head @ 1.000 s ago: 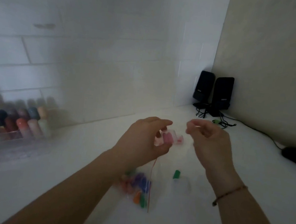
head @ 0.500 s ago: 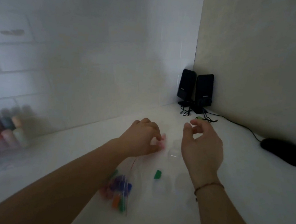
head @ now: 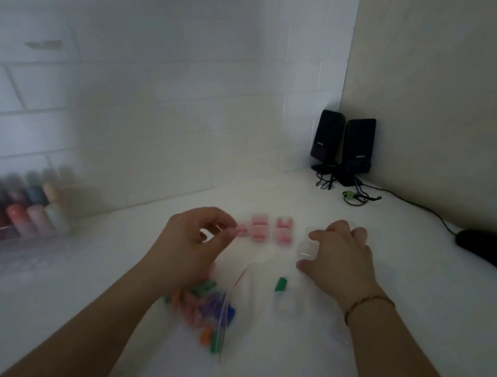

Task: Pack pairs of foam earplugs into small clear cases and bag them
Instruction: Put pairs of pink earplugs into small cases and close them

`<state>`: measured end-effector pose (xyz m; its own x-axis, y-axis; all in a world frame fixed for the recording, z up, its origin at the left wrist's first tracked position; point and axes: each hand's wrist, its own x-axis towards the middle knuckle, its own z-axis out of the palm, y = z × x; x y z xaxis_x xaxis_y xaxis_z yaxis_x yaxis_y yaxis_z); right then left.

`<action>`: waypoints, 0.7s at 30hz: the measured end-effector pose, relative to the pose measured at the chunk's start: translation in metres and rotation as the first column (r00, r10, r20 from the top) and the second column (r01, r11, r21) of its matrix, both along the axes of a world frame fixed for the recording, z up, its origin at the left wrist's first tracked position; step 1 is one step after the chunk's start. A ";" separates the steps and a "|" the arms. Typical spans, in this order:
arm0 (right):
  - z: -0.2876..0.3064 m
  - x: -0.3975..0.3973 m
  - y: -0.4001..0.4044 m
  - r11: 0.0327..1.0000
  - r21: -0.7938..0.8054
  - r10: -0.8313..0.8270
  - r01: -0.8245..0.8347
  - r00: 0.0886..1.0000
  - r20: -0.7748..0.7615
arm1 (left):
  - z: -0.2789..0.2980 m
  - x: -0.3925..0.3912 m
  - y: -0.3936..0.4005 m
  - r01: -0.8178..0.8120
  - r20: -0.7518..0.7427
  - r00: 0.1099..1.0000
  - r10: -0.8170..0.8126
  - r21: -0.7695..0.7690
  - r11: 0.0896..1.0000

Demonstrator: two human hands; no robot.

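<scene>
Three small clear cases with pink earplugs stand in a row on the white table: the left case (head: 242, 230), the middle case (head: 257, 230) and the right case (head: 284, 233). My left hand (head: 195, 244) pinches the left case at its fingertips. My right hand (head: 338, 256) curls thumb and forefinger around an empty clear case (head: 307, 248) on the table. A loose green earplug (head: 280, 284) lies near my right wrist, beside another clear case (head: 285, 306). A zip bag (head: 207, 310) of mixed coloured earplugs lies under my left forearm.
Two black speakers (head: 342, 149) with cables stand in the far corner. A black mouse (head: 492, 252) lies at the right edge. A clear organiser of coloured bottles (head: 14, 216) stands against the tiled wall at the left.
My left hand has carried the pink-filled case down and forward to the end of the row. My right hand has moved right and dropped onto the empty clear case.
</scene>
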<state>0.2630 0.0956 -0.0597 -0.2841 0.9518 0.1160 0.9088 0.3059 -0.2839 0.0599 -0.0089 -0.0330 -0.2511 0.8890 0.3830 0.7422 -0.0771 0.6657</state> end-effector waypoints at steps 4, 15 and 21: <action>-0.002 -0.004 0.000 0.999 0.047 0.020 -0.022 0.999 0.048 | -0.002 -0.001 -0.013 -0.024 0.123 0.992 0.022 0.016 1.000; 0.028 -0.046 -0.049 0.758 0.471 0.634 -0.451 0.676 -0.375 | 0.008 -0.003 -0.019 0.432 0.913 0.374 -0.164 -0.015 0.902; 0.031 -0.046 -0.061 0.754 0.495 0.654 -0.432 0.554 -0.514 | 0.013 -0.006 -0.022 0.437 0.970 0.192 -0.147 0.049 0.898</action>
<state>0.2168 0.0345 -0.0290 -0.4859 0.5260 0.6980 0.1697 0.8402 -0.5150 0.0539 -0.0305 -0.0202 0.0038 0.9940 -0.1092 -0.4763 0.0978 0.8738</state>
